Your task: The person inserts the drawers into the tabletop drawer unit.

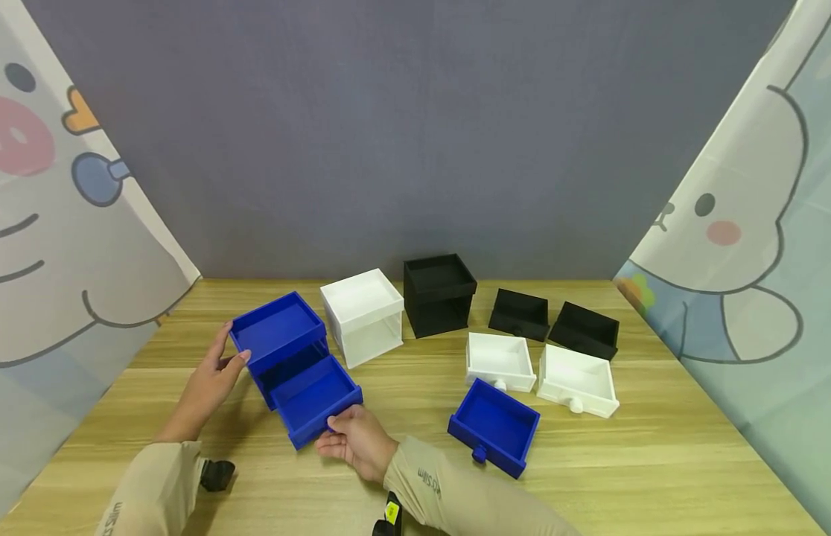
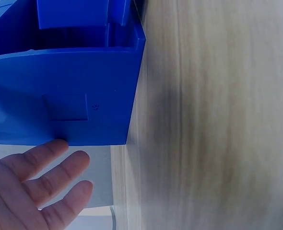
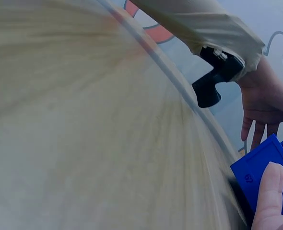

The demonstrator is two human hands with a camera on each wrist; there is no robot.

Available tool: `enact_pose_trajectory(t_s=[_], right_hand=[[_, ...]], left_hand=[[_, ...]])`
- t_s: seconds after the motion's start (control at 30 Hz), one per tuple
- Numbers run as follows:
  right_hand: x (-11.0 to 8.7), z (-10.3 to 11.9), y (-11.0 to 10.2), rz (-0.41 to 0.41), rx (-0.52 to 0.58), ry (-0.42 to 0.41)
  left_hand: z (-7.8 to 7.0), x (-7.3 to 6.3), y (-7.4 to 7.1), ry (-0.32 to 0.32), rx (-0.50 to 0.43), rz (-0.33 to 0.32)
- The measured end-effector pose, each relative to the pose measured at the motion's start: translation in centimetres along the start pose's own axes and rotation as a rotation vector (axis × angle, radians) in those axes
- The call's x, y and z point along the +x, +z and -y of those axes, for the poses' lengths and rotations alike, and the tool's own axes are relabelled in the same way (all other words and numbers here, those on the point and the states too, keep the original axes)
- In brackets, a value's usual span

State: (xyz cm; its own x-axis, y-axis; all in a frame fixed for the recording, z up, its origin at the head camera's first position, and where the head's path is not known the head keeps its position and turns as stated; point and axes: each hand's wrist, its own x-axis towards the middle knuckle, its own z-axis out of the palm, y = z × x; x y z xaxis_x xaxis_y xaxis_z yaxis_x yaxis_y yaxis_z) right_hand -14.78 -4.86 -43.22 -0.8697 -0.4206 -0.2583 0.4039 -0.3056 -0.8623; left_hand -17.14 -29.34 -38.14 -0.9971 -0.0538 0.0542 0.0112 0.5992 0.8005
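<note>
A blue drawer cabinet with a tray-like top stands at the left of the table, turned at an angle. From its front sticks a blue drawer, largely out of the opening. My left hand holds the cabinet's left side, thumb near the front corner and index finger toward the back. In the left wrist view, three loosely extended fingers show beside the cabinet wall. With the thumb at the drawer's front panel, my right hand pinches it at the right of its lower edge; the other fingertips are hidden beneath.
A white cabinet and a black cabinet stand right of the blue one, each with an open front. Farther right lie loose drawers: black ones, white ones and a blue one with a knob. A grey wall rises behind.
</note>
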Motion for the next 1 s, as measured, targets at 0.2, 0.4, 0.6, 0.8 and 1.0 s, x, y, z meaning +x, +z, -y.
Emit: enact_pose_trajectory(t_s=[0.2,0.4,0.6,0.8,1.0], right_hand=[[0.6,-0.1,0.0,-0.012,-0.014,0.008],[0.9,-0.1,0.1,-0.005,-0.021,0.02],[1.2,0.0,0.3,-0.003,-0.013,0.021],[1.4,-0.1,0.5,-0.01,-0.015,0.02],[1.7,0.1,0.8,-0.028,-0.029,0.027]], left_hand=[[0.0,0.0,0.1,-0.005,-0.009,-0.012],[0.0,0.1,0.2,-0.022,-0.009,-0.012],[0.0,0.3,0.3,-0.023,-0.016,-0.008],[0.2,0.1,0.4,0.0,-0.037,-0.032],[0.2,0.2,0.4,0.014,-0.034,-0.04]])
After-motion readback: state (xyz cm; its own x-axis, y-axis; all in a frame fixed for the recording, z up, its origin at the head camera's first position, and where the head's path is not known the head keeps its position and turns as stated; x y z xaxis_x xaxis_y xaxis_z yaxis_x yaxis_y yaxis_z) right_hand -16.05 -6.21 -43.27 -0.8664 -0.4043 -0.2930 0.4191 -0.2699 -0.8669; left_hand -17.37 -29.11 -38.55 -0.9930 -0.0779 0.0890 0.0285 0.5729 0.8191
